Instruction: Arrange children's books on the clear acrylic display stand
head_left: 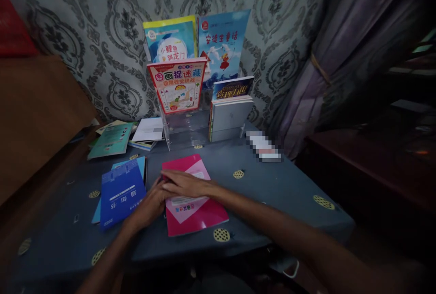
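A glossy pink book [211, 216] lies flat on the cloth-covered table in front of me. My right hand [187, 184] rests across its upper part, palm down with fingers stretched out to the left. Those fingertips overlap my left hand [155, 201], which sits at the book's left edge. Most of the left hand's fingers are hidden beneath the right, so their grip does not show. Just left of that hand is a dark blue booklet [121, 194] with white lettering, lying over a lighter blue one [96, 214].
Behind the pink book stands a clear acrylic rack [166, 137] holding a red-edged picture book [180, 87], a blue storybook [225, 44] and others. A green book [112, 139] and a white book [148, 129] lie at the back left. A blurred-out item [264, 146] lies right.
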Action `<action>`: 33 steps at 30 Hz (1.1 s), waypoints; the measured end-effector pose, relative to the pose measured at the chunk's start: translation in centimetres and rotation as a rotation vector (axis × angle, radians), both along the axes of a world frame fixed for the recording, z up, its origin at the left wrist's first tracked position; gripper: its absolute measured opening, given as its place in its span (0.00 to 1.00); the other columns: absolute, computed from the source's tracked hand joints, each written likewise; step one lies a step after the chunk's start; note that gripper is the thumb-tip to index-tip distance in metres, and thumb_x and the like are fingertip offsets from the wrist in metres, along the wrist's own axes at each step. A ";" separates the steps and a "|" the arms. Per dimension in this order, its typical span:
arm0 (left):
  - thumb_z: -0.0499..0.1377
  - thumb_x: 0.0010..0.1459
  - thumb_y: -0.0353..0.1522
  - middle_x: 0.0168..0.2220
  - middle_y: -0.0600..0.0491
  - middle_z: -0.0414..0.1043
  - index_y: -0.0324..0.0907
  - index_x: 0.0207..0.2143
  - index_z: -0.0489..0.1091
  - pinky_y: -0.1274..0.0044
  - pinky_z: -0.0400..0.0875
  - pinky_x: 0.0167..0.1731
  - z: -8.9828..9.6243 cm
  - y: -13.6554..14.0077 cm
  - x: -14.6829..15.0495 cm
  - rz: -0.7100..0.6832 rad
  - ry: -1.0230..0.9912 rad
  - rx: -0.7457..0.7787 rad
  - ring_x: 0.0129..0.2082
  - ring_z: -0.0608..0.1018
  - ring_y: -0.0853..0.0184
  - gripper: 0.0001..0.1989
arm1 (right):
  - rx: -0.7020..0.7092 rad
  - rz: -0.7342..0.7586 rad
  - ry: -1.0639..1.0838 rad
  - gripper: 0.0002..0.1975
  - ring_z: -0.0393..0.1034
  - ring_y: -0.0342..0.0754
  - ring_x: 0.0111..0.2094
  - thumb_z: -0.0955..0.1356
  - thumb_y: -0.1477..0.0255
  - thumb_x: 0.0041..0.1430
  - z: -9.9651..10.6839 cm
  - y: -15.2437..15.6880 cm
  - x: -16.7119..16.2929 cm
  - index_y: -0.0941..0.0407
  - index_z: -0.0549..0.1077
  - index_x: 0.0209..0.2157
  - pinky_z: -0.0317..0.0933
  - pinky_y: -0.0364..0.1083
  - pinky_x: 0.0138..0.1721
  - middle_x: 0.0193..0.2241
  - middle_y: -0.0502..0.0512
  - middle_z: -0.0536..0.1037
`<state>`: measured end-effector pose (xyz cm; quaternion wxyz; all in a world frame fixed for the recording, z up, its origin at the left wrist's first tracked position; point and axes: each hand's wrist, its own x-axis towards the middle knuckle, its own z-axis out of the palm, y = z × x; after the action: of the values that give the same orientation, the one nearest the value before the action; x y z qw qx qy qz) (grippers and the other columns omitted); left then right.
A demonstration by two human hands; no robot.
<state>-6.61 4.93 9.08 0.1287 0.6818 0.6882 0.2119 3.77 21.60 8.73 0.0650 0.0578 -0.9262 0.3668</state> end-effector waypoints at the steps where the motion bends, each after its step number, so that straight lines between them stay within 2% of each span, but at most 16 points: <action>1: 0.54 0.60 0.21 0.59 0.52 0.72 0.57 0.55 0.74 0.57 0.47 0.68 0.0 0.0 0.1 -0.001 0.002 0.008 0.61 0.70 0.59 0.27 | 0.044 -0.009 -0.030 0.34 0.55 0.58 0.67 0.57 0.55 0.70 0.0 -0.5 -1.0 0.65 0.59 0.66 0.52 0.57 0.67 0.66 0.67 0.62; 3: 0.53 0.60 0.21 0.60 0.52 0.72 0.56 0.55 0.74 0.59 0.54 0.67 0.0 0.1 0.1 -0.012 -0.002 0.003 0.61 0.71 0.60 0.27 | 0.114 -0.059 -0.060 0.36 0.52 0.59 0.68 0.56 0.54 0.71 -0.3 -0.7 -2.2 0.69 0.58 0.66 0.50 0.55 0.68 0.67 0.71 0.59; 5: 0.53 0.60 0.21 0.61 0.51 0.70 0.56 0.56 0.73 0.59 0.56 0.66 -0.1 0.2 -0.1 -0.028 -0.007 -0.011 0.63 0.69 0.59 0.27 | 0.156 -0.120 -0.065 0.37 0.50 0.60 0.69 0.57 0.54 0.71 -0.8 0.0 -2.4 0.70 0.57 0.66 0.49 0.56 0.68 0.67 0.72 0.57; 9: 0.53 0.60 0.21 0.64 0.51 0.65 0.56 0.56 0.72 0.51 0.48 0.67 -0.5 0.3 -0.7 -0.004 -0.007 -0.038 0.67 0.63 0.57 0.28 | 0.185 -0.252 -0.078 0.37 0.42 0.63 0.71 0.57 0.55 0.70 -2.0 3.4 -0.7 0.71 0.55 0.66 0.43 0.62 0.69 0.68 0.75 0.52; 12: 0.53 0.61 0.23 0.66 0.50 0.63 0.56 0.56 0.72 0.49 0.47 0.66 -0.6 0.4 -0.9 0.001 -0.017 -0.080 0.68 0.60 0.56 0.26 | 0.217 -0.342 -0.113 0.35 0.42 0.61 0.71 0.54 0.57 0.71 -3.1 6.6 1.2 0.69 0.54 0.68 0.40 0.63 0.70 0.69 0.73 0.53; 17: 0.53 0.61 0.22 0.67 0.53 0.60 0.59 0.58 0.70 0.51 0.42 0.67 0.6 -0.2 -1.5 -0.022 -0.075 -0.157 0.70 0.57 0.58 0.28 | 0.178 -0.308 -0.087 0.33 0.46 0.55 0.70 0.51 0.54 0.72 -4.3 10.0 3.2 0.58 0.54 0.69 0.38 0.61 0.70 0.69 0.63 0.55; 20: 0.55 0.60 0.24 0.69 0.56 0.57 0.60 0.59 0.69 0.52 0.40 0.68 1.9 -0.1 -2.1 -0.071 -0.124 -0.274 0.70 0.57 0.57 0.28 | 0.144 -0.290 -0.070 0.30 0.48 0.54 0.70 0.51 0.59 0.72 -4.4 10.6 3.4 0.57 0.54 0.69 0.38 0.62 0.70 0.69 0.62 0.57; 22: 0.57 0.60 0.28 0.67 0.55 0.61 0.58 0.58 0.70 0.54 0.43 0.68 2.4 0.9 -1.9 -0.074 -0.155 -0.283 0.68 0.60 0.55 0.25 | 0.136 -0.279 -0.057 0.28 0.48 0.54 0.70 0.53 0.64 0.72 -4.3 10.6 3.4 0.57 0.54 0.69 0.38 0.63 0.69 0.69 0.61 0.57; 24: 0.57 0.61 0.33 0.60 0.48 0.69 0.53 0.56 0.74 0.55 0.54 0.65 2.3 2.8 -1.1 -0.036 -0.151 -0.185 0.62 0.68 0.51 0.20 | 0.136 -0.271 -0.044 0.27 0.47 0.53 0.70 0.55 0.68 0.70 -4.2 10.6 3.5 0.55 0.54 0.69 0.39 0.63 0.69 0.69 0.59 0.57; 26: 0.56 0.63 0.35 0.51 0.43 0.72 0.48 0.55 0.74 0.57 0.64 0.58 1.7 5.4 0.1 0.020 -0.090 -0.067 0.53 0.73 0.51 0.19 | 0.136 -0.265 -0.033 0.27 0.47 0.53 0.70 0.56 0.69 0.70 -4.1 10.6 3.6 0.54 0.54 0.69 0.39 0.62 0.69 0.69 0.58 0.57; 28: 0.56 0.64 0.37 0.47 0.44 0.69 0.47 0.56 0.72 0.58 0.65 0.55 0.7 7.8 1.2 0.069 0.007 -0.028 0.50 0.72 0.52 0.20 | 0.128 -0.268 -0.023 0.27 0.48 0.53 0.70 0.56 0.69 0.70 -4.1 10.6 3.6 0.56 0.54 0.69 0.39 0.62 0.69 0.69 0.59 0.57; 30: 0.55 0.65 0.38 0.48 0.46 0.66 0.48 0.59 0.70 0.57 0.61 0.57 -0.1 9.4 2.1 0.088 0.091 -0.026 0.52 0.68 0.53 0.20 | 0.121 -0.275 -0.021 0.27 0.48 0.54 0.70 0.56 0.69 0.70 -4.3 10.7 3.5 0.58 0.54 0.68 0.40 0.62 0.69 0.69 0.61 0.57; 33: 0.51 0.67 0.40 0.52 0.45 0.63 0.49 0.59 0.69 0.57 0.57 0.59 -0.8 9.7 3.0 0.037 0.182 -0.022 0.55 0.64 0.52 0.20 | 0.119 -0.280 -0.020 0.27 0.48 0.54 0.70 0.56 0.67 0.70 -4.6 10.8 3.4 0.56 0.54 0.68 0.40 0.63 0.69 0.69 0.61 0.57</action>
<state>-3.64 14.65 8.25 0.0691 0.6838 0.7120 0.1440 7.15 32.41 4.15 0.1025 -0.0718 -0.9460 0.2991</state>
